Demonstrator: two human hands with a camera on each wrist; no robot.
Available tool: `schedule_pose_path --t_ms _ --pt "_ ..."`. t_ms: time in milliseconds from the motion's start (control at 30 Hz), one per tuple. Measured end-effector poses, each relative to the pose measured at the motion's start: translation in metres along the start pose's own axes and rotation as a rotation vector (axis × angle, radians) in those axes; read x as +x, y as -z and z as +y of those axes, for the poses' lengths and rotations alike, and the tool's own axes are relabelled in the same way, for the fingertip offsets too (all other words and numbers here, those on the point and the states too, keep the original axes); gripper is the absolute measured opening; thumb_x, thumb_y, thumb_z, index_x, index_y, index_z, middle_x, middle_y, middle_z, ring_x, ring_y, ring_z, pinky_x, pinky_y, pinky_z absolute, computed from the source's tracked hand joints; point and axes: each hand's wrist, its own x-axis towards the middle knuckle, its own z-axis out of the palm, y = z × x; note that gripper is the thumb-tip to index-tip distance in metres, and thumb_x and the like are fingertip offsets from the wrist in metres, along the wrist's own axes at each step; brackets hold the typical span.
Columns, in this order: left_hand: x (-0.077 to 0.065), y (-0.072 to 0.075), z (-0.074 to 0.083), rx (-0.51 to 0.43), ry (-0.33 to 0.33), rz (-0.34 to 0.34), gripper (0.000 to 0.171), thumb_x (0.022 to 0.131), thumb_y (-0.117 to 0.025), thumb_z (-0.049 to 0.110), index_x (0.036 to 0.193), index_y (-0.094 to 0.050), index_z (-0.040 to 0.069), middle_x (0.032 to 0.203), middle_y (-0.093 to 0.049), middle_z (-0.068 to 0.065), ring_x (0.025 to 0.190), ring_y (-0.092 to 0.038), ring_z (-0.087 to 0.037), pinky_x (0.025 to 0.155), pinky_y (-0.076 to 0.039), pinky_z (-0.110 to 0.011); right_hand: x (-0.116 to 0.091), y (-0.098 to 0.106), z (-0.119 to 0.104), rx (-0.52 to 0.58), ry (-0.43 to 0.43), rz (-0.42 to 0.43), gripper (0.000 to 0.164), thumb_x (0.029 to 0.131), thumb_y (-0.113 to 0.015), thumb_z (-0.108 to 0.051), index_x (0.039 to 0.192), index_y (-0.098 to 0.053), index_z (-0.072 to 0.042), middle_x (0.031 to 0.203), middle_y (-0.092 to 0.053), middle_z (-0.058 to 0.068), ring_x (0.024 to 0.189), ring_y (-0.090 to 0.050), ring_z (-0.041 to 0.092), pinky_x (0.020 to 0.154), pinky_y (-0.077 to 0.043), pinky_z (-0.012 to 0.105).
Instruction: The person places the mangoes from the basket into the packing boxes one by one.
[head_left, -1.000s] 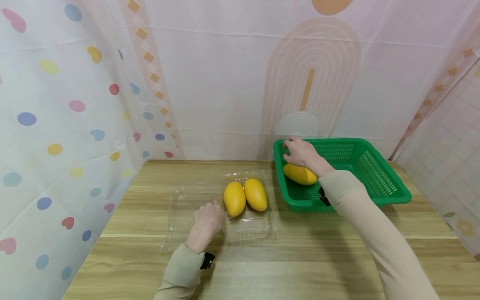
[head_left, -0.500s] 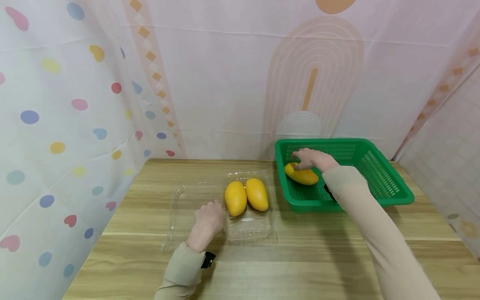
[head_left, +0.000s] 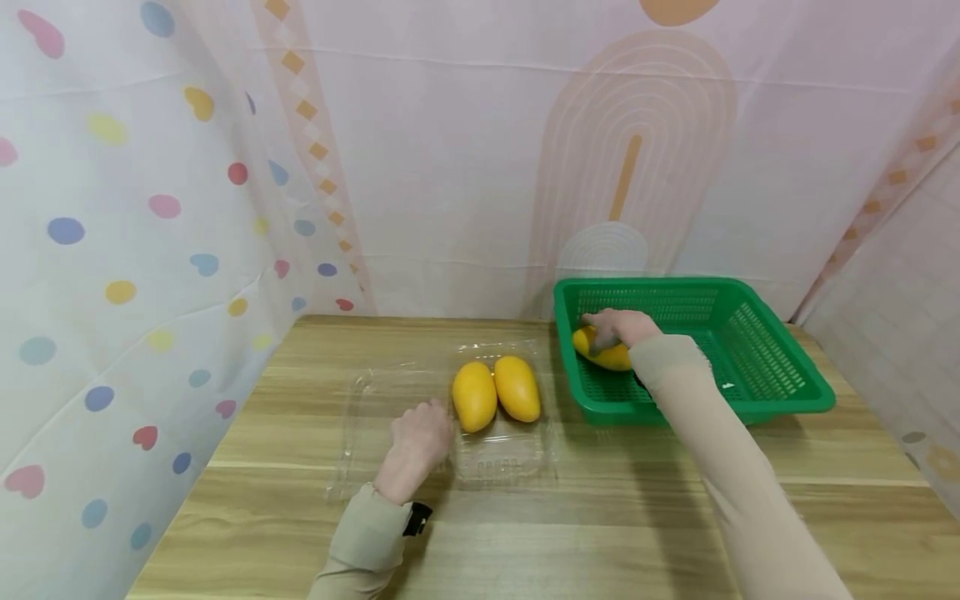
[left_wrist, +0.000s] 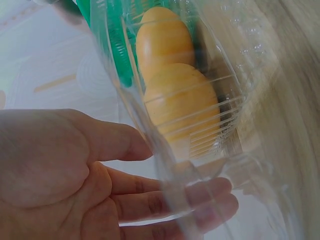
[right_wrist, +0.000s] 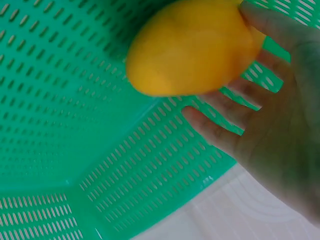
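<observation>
My right hand (head_left: 621,327) reaches into the green basket (head_left: 592,408) and grips a yellow mango (right_wrist: 185,50) near its left end. The right wrist view shows the thumb on one side of this mango and fingers behind it, the little finger apart from it. Two more mangoes (head_left: 475,397) (head_left: 517,389) lie side by side in a clear plastic clamshell box (head_left: 498,467) on the table. My left hand (head_left: 422,432) holds the box at its left edge, between tray and opened lid. In the left wrist view the thumb (left_wrist: 132,145) meets the edge and fingertips show through the plastic.
The box's transparent lid (head_left: 367,433) lies flat to the left, on the wooden table (head_left: 525,550). Behind stands a patterned curtain (head_left: 450,167), with the basket's back rim close to it. A small white speck (head_left: 727,385) shows in the basket.
My right hand has come down from above the basket's back left corner onto the mango and closed its fingers on it. My left hand and the box have stayed in place.
</observation>
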Motion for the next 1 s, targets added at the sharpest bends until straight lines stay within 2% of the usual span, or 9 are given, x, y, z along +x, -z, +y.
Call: schedule_pose_path --t_ms 167,300,600,700,867,1000 --pt "0.000 0.000 0.002 0.000 0.003 0.007 0.039 0.098 -0.049 0.030 0.112 -0.056 -0.006 0.099 -0.067 -0.023 0.091 -0.065 -0.040 0.077 -0.054 -0.051 0.006 -0.010 0.000 0.010 -0.024 -0.005 0.076 0.092 -0.059 -0.030 0.153 -0.017 -0.014 0.155 -0.025 0.022 0.140 -0.028 0.040 0.108 -0.033 0.058" --pt "0.000 0.000 0.003 -0.001 0.007 0.004 0.040 0.098 -0.049 0.030 0.114 -0.055 -0.006 0.101 -0.067 -0.023 0.093 -0.065 -0.040 0.078 -0.054 -0.051 0.007 -0.013 0.001 0.019 -0.042 0.001 0.083 0.090 -0.063 -0.032 0.153 -0.013 -0.013 0.156 -0.021 0.021 0.143 -0.022 0.041 0.111 -0.030 0.059" --pt "0.001 0.002 0.004 0.001 0.010 -0.007 0.041 0.098 -0.049 0.031 0.115 -0.056 -0.006 0.098 -0.067 -0.023 0.091 -0.066 -0.039 0.078 -0.054 -0.050 0.001 -0.012 0.001 0.024 -0.067 -0.009 0.087 0.090 -0.064 -0.031 0.154 -0.009 -0.012 0.157 -0.017 0.022 0.144 -0.019 0.042 0.111 -0.030 0.058" --pt "0.002 0.002 0.003 0.003 0.005 -0.006 0.042 0.098 -0.049 0.031 0.114 -0.056 -0.007 0.099 -0.067 -0.023 0.092 -0.066 -0.039 0.079 -0.054 -0.050 0.002 -0.012 0.003 0.011 -0.064 -0.007 0.085 0.090 -0.064 -0.031 0.153 -0.011 -0.011 0.156 -0.019 0.023 0.143 -0.023 0.041 0.109 -0.033 0.057" --pt "0.003 0.001 0.002 0.002 -0.007 0.015 0.041 0.097 -0.048 0.030 0.111 -0.056 -0.008 0.098 -0.066 -0.024 0.091 -0.065 -0.040 0.077 -0.054 -0.050 -0.002 -0.007 0.007 -0.014 -0.039 0.028 0.081 0.089 -0.062 -0.032 0.152 -0.015 -0.012 0.152 -0.027 0.024 0.132 -0.038 0.040 0.099 -0.042 0.055" --pt "0.005 -0.002 0.000 -0.031 -0.017 0.051 0.038 0.096 -0.048 0.027 0.111 -0.054 -0.007 0.102 -0.064 -0.025 0.094 -0.062 -0.040 0.077 -0.053 -0.052 -0.009 0.001 0.007 0.027 -0.003 0.069 0.080 0.090 -0.061 -0.031 0.152 -0.014 -0.011 0.152 -0.024 0.026 0.128 -0.041 0.042 0.096 -0.044 0.055"
